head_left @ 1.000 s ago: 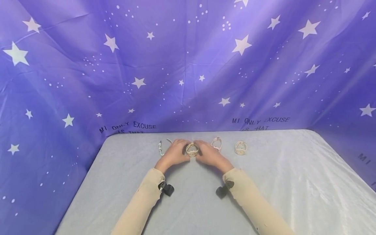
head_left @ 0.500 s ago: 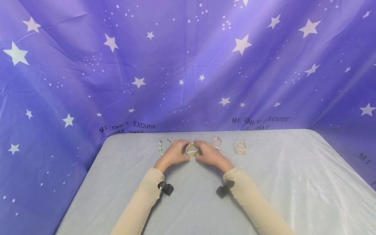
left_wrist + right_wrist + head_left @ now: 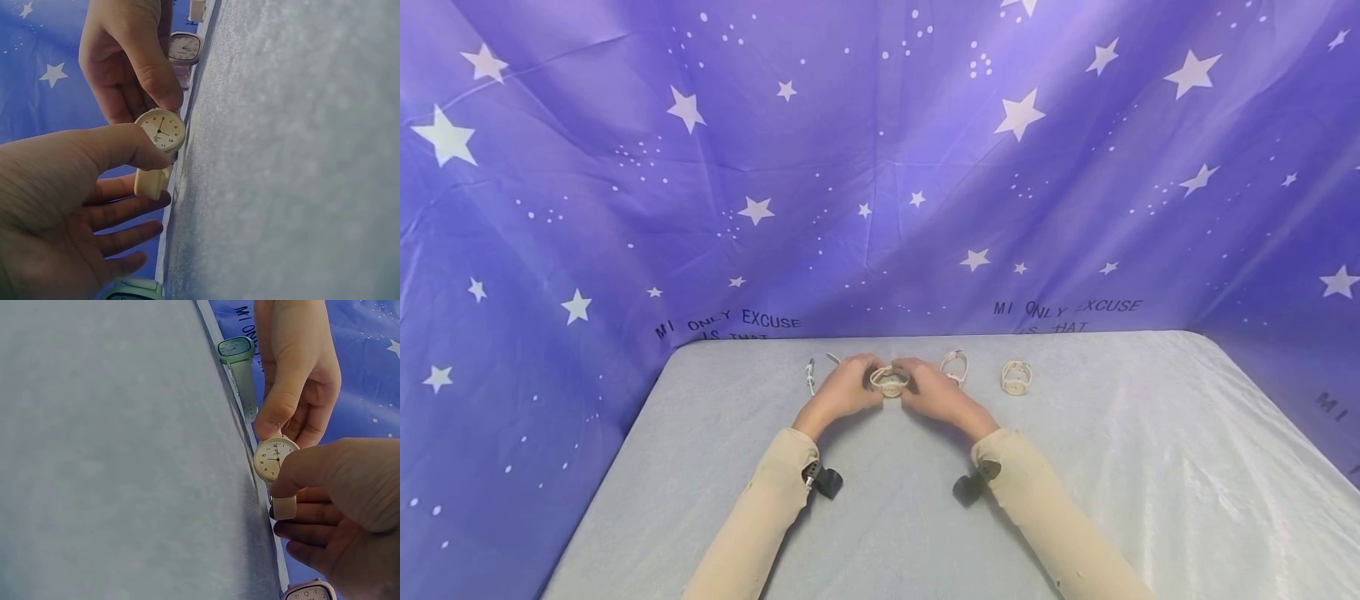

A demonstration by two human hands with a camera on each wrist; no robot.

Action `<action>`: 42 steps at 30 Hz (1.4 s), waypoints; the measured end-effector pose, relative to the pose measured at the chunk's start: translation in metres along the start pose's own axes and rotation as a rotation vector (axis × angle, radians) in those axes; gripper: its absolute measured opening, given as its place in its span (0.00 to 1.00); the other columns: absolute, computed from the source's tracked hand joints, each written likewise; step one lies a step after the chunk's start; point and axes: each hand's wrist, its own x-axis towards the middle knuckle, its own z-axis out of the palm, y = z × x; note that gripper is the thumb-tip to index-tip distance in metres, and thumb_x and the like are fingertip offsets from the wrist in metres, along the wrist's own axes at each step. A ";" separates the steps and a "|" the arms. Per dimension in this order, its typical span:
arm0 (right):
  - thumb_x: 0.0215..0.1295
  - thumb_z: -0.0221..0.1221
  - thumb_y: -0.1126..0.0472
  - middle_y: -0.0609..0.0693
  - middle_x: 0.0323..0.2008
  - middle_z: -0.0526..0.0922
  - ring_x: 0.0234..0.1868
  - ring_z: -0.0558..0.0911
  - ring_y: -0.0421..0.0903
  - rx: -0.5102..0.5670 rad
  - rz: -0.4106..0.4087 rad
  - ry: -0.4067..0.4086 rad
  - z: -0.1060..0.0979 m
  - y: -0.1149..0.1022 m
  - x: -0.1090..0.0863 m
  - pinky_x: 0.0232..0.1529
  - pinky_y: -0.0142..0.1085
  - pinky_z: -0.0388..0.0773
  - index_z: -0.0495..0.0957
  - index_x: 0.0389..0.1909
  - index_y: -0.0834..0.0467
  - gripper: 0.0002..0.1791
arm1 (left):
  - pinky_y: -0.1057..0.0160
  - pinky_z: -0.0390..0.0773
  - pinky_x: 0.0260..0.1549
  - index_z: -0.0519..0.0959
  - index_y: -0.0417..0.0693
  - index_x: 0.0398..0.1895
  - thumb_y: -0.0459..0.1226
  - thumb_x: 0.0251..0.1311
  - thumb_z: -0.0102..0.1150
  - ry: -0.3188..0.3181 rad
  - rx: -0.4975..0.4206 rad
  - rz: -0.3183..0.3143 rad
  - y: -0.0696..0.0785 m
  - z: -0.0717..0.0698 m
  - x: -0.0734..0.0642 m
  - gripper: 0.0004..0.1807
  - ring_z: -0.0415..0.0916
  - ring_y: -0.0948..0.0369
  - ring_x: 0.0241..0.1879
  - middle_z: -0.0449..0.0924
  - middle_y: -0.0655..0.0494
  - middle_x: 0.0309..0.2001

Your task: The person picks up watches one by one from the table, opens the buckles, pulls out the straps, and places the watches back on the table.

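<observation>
Cream watch (image 3: pixel 890 382): a round pale dial on a cream strap, held between the two hands near the far edge of the grey-clothed table (image 3: pixel 1075 500), in the middle of a row of watches.
Left hand (image 3: pixel 844 390): its thumb is pressed to the left rim of the dial and the fingers are curled behind the strap (image 3: pixel 150 182); the watch is pinched, as seen plainly in the left wrist view.
Right hand (image 3: pixel 934 393): its thumb is laid on the opposite rim of the dial (image 3: pixel 274 457) and the fingers are curled behind; the watch is pinched from that side too.
Deciding relation: the watch lies directly between the thumbs, equally near to both hands, with the dial tilted up toward the person.
Long axis: the strap is looped behind the dial, away from the person; the loop's far side is hidden by the fingers.
Clearance from the cloth: the watch is judged to be at, or barely above, the cloth; touching or not cannot be told.
Neighbours: a mint-green watch (image 3: pixel 236 349) lies just left of the left hand, a pink watch (image 3: pixel 954 366) just right of the right hand, and a second cream watch (image 3: pixel 1016 377) further right, apart.
</observation>
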 end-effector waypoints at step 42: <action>0.65 0.63 0.69 0.65 0.69 0.73 0.67 0.77 0.58 0.870 0.282 -0.039 -0.046 -0.008 -0.002 0.63 0.43 0.80 0.64 0.73 0.62 0.36 | 0.59 0.86 0.53 0.70 0.34 0.67 0.24 0.61 0.62 -0.054 -0.993 -0.210 0.018 -0.026 0.001 0.29 0.84 0.61 0.44 0.82 0.41 0.54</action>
